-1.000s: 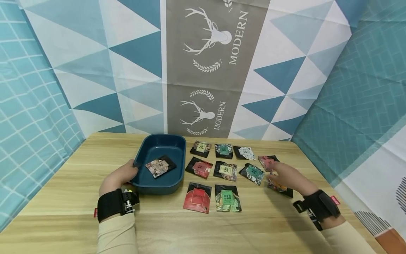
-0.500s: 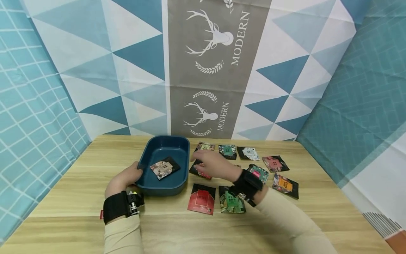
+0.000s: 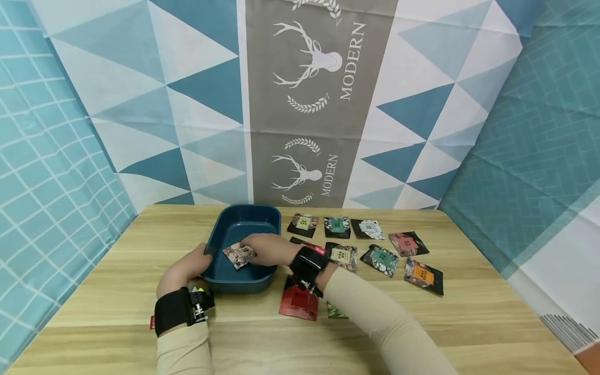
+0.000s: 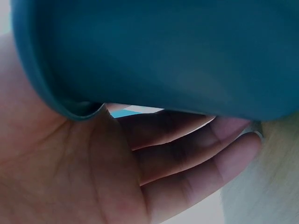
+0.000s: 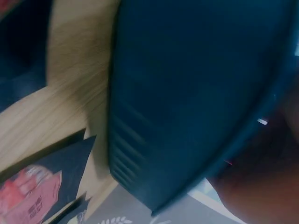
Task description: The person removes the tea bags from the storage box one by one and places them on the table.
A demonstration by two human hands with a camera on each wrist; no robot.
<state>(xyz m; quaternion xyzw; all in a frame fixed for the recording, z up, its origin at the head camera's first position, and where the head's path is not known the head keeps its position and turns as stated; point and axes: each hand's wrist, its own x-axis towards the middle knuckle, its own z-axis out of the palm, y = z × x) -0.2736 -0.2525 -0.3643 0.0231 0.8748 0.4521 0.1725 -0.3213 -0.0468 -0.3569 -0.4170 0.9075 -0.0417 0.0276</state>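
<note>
- l hand [image 3: 184, 268] cups the tray [image 3: 224, 232] at its near-left rim, fingers under the wall [image 4: 154, 56]; prob. to steady it
- r hand [image 3: 266, 249] reaches over the rim onto a packet [image 3: 239, 254] inside the tray; grip not clear, can't tell if pinched
- other packets [image 3: 377, 257] lie in rows on the table [image 3: 117, 291] just right of the tray, w/in easy reach

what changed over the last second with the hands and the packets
The right hand swung from the packets at the far right across to the tray and now rests on the packet lying in it. The orange packet it had covered lies bare. The left hand kept holding the tray's rim.
</note>
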